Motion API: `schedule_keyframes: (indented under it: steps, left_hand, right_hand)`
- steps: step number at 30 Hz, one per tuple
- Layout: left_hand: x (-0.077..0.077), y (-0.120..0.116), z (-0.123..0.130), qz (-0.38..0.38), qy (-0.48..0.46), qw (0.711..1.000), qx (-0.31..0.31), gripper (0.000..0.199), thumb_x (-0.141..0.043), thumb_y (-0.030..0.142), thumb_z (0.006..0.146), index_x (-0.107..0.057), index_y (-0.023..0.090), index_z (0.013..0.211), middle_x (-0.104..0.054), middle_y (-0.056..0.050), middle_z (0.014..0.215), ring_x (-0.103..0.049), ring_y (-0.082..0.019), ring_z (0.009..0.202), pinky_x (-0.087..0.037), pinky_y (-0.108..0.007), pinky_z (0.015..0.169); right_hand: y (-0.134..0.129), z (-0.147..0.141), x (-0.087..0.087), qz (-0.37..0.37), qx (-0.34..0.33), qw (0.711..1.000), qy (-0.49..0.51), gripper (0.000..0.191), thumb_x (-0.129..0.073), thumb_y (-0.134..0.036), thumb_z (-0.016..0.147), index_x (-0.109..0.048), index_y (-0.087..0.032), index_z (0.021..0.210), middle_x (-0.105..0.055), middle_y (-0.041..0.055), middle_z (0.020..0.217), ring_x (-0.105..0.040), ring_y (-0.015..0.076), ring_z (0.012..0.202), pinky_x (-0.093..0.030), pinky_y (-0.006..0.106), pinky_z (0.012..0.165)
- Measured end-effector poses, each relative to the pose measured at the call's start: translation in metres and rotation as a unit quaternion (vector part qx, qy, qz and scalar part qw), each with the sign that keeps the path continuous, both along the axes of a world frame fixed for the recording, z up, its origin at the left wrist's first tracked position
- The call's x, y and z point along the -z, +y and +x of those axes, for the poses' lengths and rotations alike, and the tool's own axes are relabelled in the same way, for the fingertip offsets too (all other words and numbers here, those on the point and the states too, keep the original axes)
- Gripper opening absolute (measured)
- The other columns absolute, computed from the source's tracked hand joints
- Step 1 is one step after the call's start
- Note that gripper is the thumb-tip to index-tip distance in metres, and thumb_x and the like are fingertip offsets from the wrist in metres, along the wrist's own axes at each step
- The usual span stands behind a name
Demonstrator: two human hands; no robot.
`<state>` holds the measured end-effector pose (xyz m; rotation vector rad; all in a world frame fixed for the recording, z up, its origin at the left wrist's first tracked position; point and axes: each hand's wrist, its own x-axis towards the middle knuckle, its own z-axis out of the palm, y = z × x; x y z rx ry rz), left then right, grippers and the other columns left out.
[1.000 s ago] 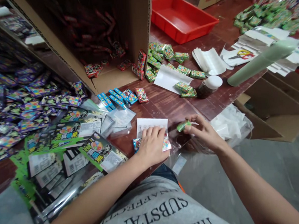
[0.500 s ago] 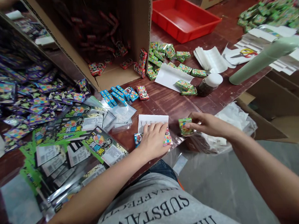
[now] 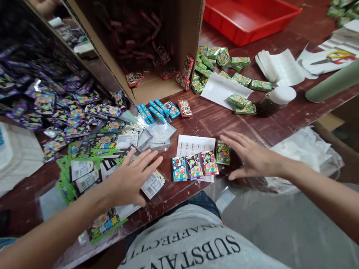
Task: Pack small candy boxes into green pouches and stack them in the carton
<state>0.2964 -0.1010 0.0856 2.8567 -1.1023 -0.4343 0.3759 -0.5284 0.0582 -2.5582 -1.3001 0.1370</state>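
Three small candy boxes stand in a row near the table's front edge: a blue box (image 3: 179, 169), a purple box (image 3: 195, 167) and a red box (image 3: 209, 163). They partly cover a white sheet with round printed marks (image 3: 195, 144). Just right of them, slightly higher, lies a green box (image 3: 223, 152). Beside it my right hand (image 3: 251, 155) is open, thumb and fingers spread; whether a fingertip touches the box I cannot tell. My left hand (image 3: 136, 175) is open, fingers stretched over the printed black-and-green packaging bags (image 3: 153, 184), with nothing visibly held.
A cardboard box (image 3: 188, 25) holding red boxes stands behind. Purple boxes (image 3: 75, 104) are heaped left. At the back are blue boxes (image 3: 151, 111), green boxes (image 3: 213, 60), a red tray (image 3: 246, 36), a brown jar (image 3: 275, 101) and scissors (image 3: 333, 58). A plastic bag (image 3: 307, 156) hangs right.
My left hand has come off the row of boxes and moved left over the bags. My right hand has let go of the green box, which now lies beside the red one.
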Motion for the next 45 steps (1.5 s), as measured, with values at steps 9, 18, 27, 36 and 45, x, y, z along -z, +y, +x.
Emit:
schedule_keyframes:
  steps: [9, 18, 27, 36, 45]
  left_hand:
    - [-0.002, 0.021, 0.001, 0.014, -0.006, 0.999, 0.031, 0.090, -0.068, 0.012, 0.069, -0.037, 0.022, 0.153, -0.056, -0.014, 0.145, -0.046, -0.033, 0.140, -0.006, -0.057, 0.125]
    - [-0.012, 0.030, -0.038, -0.038, -0.028, 0.992, -0.121, 0.069, -0.075, 0.049, 0.074, -0.053, 0.018, 0.132, -0.060, -0.017, 0.130, -0.056, -0.038, 0.121, -0.042, -0.053, 0.104]
    - [0.006, 0.003, -0.082, 0.002, -0.001, 0.963, -0.271, 0.087, -0.077, 0.046, 0.072, -0.041, 0.018, 0.146, -0.053, -0.015, 0.138, -0.052, -0.036, 0.123, -0.044, -0.050, 0.105]
    - [0.013, 0.003, -0.089, -0.075, 0.030, 0.948, -0.308, 0.088, -0.077, 0.044, 0.073, -0.038, 0.019, 0.147, -0.049, -0.015, 0.144, -0.045, -0.035, 0.131, -0.037, -0.052, 0.112]
    - [0.005, -0.007, -0.087, -0.154, 0.073, 0.945, -0.278, 0.092, -0.078, 0.046, 0.072, -0.035, 0.020, 0.149, -0.047, -0.014, 0.144, -0.043, -0.033, 0.133, -0.037, -0.051, 0.114]
  right_hand:
    - [0.028, -0.020, 0.039, 0.100, 0.039, 0.994, 0.008, 0.108, -0.067, -0.069, 0.080, -0.015, -0.022, 0.162, -0.046, 0.0226, 0.145, -0.047, 0.0398, 0.132, -0.047, 0.060, 0.105]
    - [0.028, -0.005, 0.046, 0.069, -0.015, 0.997, 0.009, 0.123, -0.065, -0.080, 0.074, -0.007, -0.016, 0.162, -0.040, 0.0261, 0.153, -0.042, 0.0426, 0.138, -0.037, 0.063, 0.112]
    - [0.073, -0.013, 0.036, 0.043, -0.040, 0.997, -0.043, 0.133, -0.052, -0.093, 0.067, -0.006, -0.012, 0.162, -0.023, 0.0279, 0.163, -0.022, 0.0490, 0.149, -0.020, 0.070, 0.118]
    - [0.132, -0.022, 0.038, 0.143, -0.134, 0.979, 0.051, 0.080, -0.063, -0.056, 0.091, -0.036, -0.015, 0.155, -0.056, 0.0187, 0.143, -0.054, 0.0347, 0.128, -0.047, 0.055, 0.106]
    - [0.145, -0.013, 0.015, 0.154, -0.238, 0.951, 0.125, 0.079, -0.069, -0.051, 0.089, -0.036, -0.022, 0.155, -0.054, 0.0140, 0.149, -0.051, 0.0305, 0.135, -0.045, 0.053, 0.110]
